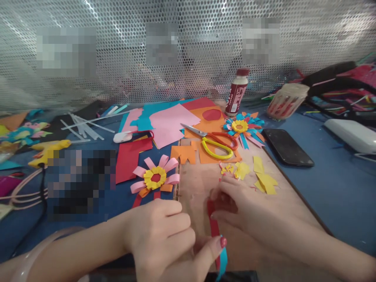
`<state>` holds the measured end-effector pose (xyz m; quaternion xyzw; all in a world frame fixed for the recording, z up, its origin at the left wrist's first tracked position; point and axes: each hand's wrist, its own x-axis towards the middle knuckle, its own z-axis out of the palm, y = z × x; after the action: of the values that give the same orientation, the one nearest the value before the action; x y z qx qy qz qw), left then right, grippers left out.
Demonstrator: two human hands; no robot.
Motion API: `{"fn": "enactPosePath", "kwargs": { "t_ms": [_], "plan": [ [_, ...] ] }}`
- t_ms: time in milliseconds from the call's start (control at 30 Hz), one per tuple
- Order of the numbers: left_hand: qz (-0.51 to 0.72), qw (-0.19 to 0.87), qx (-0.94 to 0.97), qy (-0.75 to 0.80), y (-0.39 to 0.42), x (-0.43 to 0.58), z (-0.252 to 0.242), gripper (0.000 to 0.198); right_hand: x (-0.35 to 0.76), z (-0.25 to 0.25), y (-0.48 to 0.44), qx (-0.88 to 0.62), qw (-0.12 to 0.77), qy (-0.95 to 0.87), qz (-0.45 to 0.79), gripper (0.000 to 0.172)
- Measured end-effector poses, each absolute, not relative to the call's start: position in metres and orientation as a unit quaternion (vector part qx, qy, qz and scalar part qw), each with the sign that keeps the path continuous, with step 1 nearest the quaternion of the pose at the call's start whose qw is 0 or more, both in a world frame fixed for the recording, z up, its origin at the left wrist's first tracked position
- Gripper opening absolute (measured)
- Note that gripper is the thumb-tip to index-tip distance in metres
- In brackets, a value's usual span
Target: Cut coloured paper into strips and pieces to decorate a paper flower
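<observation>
Narrow red paper strip, blue-tipped

Craft workbench, scissors, coloured paper sheets, paper flowers, perforated metal screen

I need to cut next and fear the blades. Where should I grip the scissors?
I'd take the scissors by the yellow and red handle loops, coming from the near right. They lie flat on the orange paper, blades pointing away to the far left, loops turned toward the right hand, which pinches the red strip.
</observation>
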<state>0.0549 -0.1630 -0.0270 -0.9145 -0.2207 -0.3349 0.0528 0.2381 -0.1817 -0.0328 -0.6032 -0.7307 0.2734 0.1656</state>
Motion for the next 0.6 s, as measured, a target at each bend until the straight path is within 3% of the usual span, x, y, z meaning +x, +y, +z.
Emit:
{"fn": "enactPosePath", "kwargs": {
  "t_ms": [167, 400, 600],
  "plan": [
    [-0.358, 0.040, -0.901, -0.242, -0.160, 0.056, -0.021, 0.053, 0.239, -0.035, -0.183, -0.593, 0.164, -0.755, 0.227, 0.011],
    [-0.376, 0.025, -0.899, -0.225, -0.159, 0.054, -0.019, 0.053, 0.233, -0.018, -0.185, -0.603, 0.178, -0.726, 0.279, 0.012],
    [-0.398, 0.049, -0.891, -0.212, -0.155, 0.051, -0.020, 0.050, 0.228, -0.025, -0.181, -0.531, 0.302, -0.593, 0.525, 0.019]
  ]
}}
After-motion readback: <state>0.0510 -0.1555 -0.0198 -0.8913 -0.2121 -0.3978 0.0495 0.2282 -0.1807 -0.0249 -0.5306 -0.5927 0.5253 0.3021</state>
